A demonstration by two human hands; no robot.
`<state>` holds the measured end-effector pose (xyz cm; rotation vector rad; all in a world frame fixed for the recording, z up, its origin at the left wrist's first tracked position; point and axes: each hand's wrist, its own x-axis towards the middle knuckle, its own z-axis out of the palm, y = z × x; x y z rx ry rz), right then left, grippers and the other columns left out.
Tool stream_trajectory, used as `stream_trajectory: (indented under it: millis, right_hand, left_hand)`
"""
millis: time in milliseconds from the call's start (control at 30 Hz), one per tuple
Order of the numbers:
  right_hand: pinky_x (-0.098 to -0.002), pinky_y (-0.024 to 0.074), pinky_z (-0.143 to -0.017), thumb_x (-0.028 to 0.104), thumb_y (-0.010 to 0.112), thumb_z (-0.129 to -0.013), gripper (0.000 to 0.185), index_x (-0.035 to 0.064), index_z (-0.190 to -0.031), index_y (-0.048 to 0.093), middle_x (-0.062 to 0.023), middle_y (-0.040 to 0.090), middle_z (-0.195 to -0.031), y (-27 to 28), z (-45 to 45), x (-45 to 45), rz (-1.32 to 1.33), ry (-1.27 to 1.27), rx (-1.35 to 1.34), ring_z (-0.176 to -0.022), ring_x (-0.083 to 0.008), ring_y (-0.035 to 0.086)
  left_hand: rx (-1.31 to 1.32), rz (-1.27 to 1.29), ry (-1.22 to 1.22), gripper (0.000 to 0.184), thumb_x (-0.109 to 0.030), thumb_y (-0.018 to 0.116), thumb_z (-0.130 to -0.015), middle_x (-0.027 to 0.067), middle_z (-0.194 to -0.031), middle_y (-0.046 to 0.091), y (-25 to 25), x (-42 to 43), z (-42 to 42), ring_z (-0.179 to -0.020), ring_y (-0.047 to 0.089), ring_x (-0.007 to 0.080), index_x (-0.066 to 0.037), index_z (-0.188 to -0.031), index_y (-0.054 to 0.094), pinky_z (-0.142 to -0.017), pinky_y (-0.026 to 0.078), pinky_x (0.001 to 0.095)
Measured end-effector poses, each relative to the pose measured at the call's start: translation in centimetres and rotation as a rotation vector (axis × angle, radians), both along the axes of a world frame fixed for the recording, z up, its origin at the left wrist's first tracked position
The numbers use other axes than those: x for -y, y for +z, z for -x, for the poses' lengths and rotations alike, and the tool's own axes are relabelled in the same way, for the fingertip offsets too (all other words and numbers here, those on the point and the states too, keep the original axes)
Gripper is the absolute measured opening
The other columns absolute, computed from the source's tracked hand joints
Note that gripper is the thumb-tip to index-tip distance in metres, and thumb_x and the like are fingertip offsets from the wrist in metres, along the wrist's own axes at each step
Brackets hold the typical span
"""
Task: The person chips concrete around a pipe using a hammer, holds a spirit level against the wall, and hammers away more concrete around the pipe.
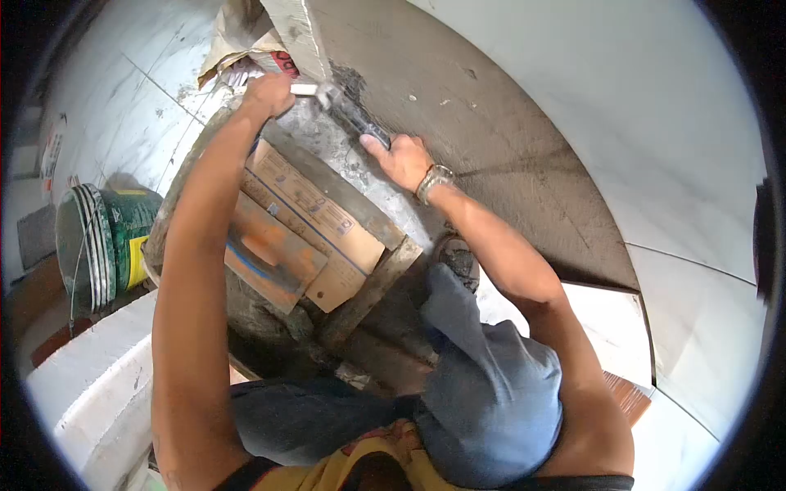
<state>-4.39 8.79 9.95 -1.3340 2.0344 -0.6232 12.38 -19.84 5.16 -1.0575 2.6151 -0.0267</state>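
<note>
My right hand, with a bracelet at its wrist, is wrapped round the dark handle of a hammer. The hammer's head is slightly blurred and sits at the end of a short white bar; whether they touch I cannot tell. My left hand is closed round the bar's other end, close to the foot of a wall edge. Below the hands, a flat cardboard box lies on the cement-stained surface, and a trowel-like float with an orange handle rests on it.
A green bucket lies tilted at the left. An open paper sack stands behind my left hand. Rough grey plaster covers the wall at the right, with pale tiles beyond it. My bent knee is in front.
</note>
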Motion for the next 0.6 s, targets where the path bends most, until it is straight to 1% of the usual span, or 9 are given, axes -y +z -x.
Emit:
stream_trajectory:
  millis: [33, 167, 200, 300, 333, 433, 500, 567, 600]
  right_hand:
    - [-0.0468, 0.0547, -0.070, 0.063, 0.056, -0.090, 0.067, -0.0030, -0.084, 0.067, -0.0259, 0.065, -0.069, 0.1, 0.1, 0.6, -0.092, -0.024, -0.052, -0.071, -0.0406, 0.069]
    - [-0.0477, 0.0537, -0.074, 0.060, 0.058, -0.090, 0.060, 0.0015, -0.090, 0.070, -0.0255, 0.067, -0.075, 0.5, -1.2, -1.7, 0.173, 0.000, 0.141, -0.078, -0.0412, 0.069]
    - [-0.0486, 0.0530, -0.075, 0.059, 0.059, -0.089, 0.056, 0.0041, -0.092, 0.072, -0.0259, 0.067, -0.077, -1.3, -0.9, -1.4, 0.171, -0.019, 0.188, -0.079, -0.0418, 0.069]
    - [-0.0478, 0.0537, -0.079, 0.066, 0.054, -0.089, 0.066, 0.0030, -0.097, 0.073, -0.0268, 0.069, -0.088, -3.9, 0.8, 0.5, -0.168, -0.086, -0.076, -0.089, -0.0438, 0.069]
    - [-0.0476, 0.0538, -0.082, 0.068, 0.052, -0.088, 0.073, -0.0013, -0.099, 0.072, -0.0292, 0.068, -0.093, -3.5, 0.5, -0.4, -0.143, -0.071, -0.103, -0.095, -0.0451, 0.068]
    - [-0.0455, 0.0542, -0.077, 0.066, 0.054, -0.089, 0.073, -0.0046, -0.096, 0.071, -0.0307, 0.068, -0.087, -0.6, 0.6, -5.7, 0.006, -0.004, -0.041, -0.087, -0.0426, 0.070]
    - [-0.0426, 0.0504, -0.066, 0.058, 0.058, -0.092, 0.066, -0.0063, -0.080, 0.066, -0.0248, 0.062, -0.068, 0.6, 0.8, -9.7, 0.054, -0.001, 0.131, -0.063, -0.0295, 0.063]
    - [-0.0400, 0.0475, -0.060, 0.055, 0.060, -0.092, 0.062, -0.0050, -0.077, 0.063, -0.0182, 0.056, -0.060, 0.6, 2.0, -12.9, -0.087, 0.043, 0.014, -0.056, -0.0212, 0.053]
    - [-0.0413, 0.0454, -0.058, 0.054, 0.060, -0.093, 0.061, -0.0049, -0.075, 0.061, -0.0170, 0.053, -0.057, 1.0, 1.6, -13.9, -0.101, 0.001, 0.052, -0.055, -0.0212, 0.050]
  left_hand:
    - [0.003, 0.012, 0.008, 0.036, -0.031, 0.059, -0.083, 0.0187, -0.109, 0.070, 0.7, 0.1, 0.3, -0.105, 0.067, 0.0352, -0.003, -0.103, 0.069, -0.090, 0.052, 0.0509]
    - [0.002, -0.041, 0.042, 0.035, -0.029, 0.059, -0.084, 0.0183, -0.111, 0.070, 0.7, -0.7, 0.2, -0.106, 0.068, 0.0337, -0.004, -0.106, 0.071, -0.092, 0.052, 0.0516]
    - [-0.009, -0.046, 0.040, 0.034, -0.028, 0.059, -0.084, 0.0184, -0.111, 0.070, 0.2, -0.5, 0.1, -0.106, 0.068, 0.0337, -0.005, -0.106, 0.071, -0.092, 0.052, 0.0515]
    - [-0.020, -0.015, 0.066, 0.031, -0.025, 0.059, -0.084, 0.0184, -0.109, 0.071, 1.5, -1.4, 0.3, -0.103, 0.069, 0.0333, -0.006, -0.105, 0.072, -0.090, 0.053, 0.0499]
    - [-0.010, -0.002, 0.070, 0.031, -0.024, 0.058, -0.084, 0.0183, -0.108, 0.071, 2.3, -2.0, 0.5, -0.103, 0.069, 0.0331, -0.006, -0.104, 0.073, -0.090, 0.054, 0.0491]
    - [0.044, -0.071, 0.013, 0.028, -0.022, 0.059, -0.084, 0.0171, -0.105, 0.072, 5.1, -3.4, 1.4, -0.101, 0.070, 0.0316, -0.006, -0.102, 0.074, -0.088, 0.055, 0.0457]
    - [0.007, -0.054, -0.058, 0.026, -0.020, 0.059, -0.084, 0.0161, -0.103, 0.073, 3.4, -3.8, -0.3, -0.098, 0.071, 0.0313, -0.006, -0.101, 0.075, -0.084, 0.057, 0.0433]
    - [-0.035, -0.043, -0.059, 0.026, -0.018, 0.059, -0.084, 0.0161, -0.103, 0.073, 4.0, -3.7, 0.3, -0.097, 0.071, 0.0314, -0.007, -0.101, 0.074, -0.083, 0.057, 0.0433]
    - [-0.021, -0.044, -0.059, 0.025, -0.017, 0.059, -0.084, 0.0154, -0.102, 0.073, 3.3, -2.9, 0.5, -0.098, 0.071, 0.0324, -0.006, -0.102, 0.073, -0.084, 0.056, 0.0445]
